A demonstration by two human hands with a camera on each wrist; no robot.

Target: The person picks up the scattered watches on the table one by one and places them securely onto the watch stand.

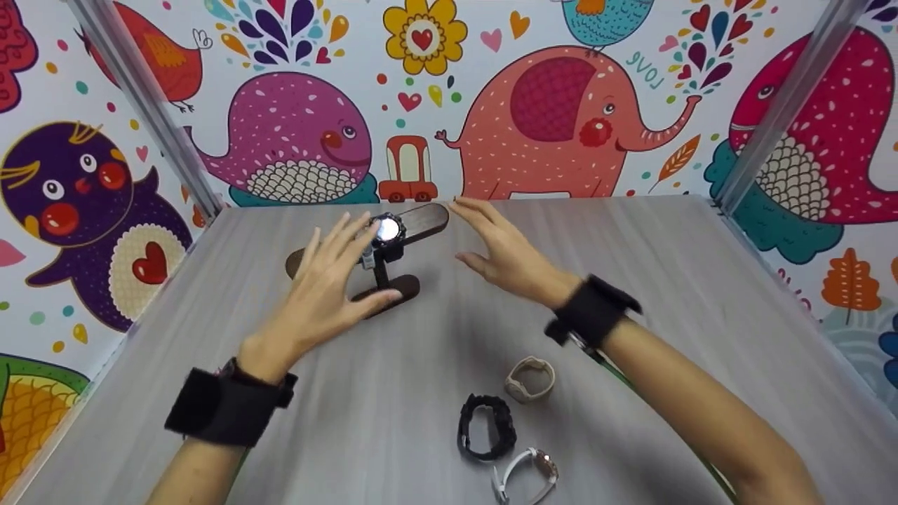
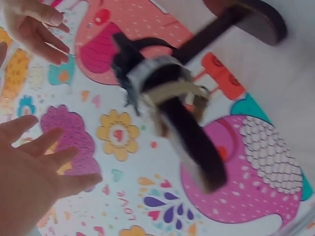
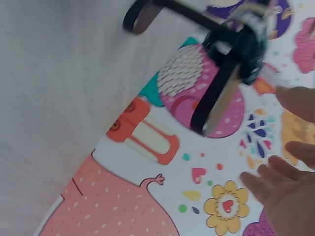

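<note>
A dark T-shaped watch stand stands toward the back of the table, its crossbar raised on a post above a rounded base. Around the crossbar sits a black watch with a bright face. A pale strap also circles the bar in the left wrist view. My left hand, fingers spread, is in front of the stand's left part and hides some of it; it holds nothing. Just off the bar's right end is my right hand, its fingers extended and empty.
Nearer me on the table lie a beige watch, a black watch and a white-strapped watch. Patterned walls with metal corner posts enclose the grey tabletop. Black bands wrap both wrists.
</note>
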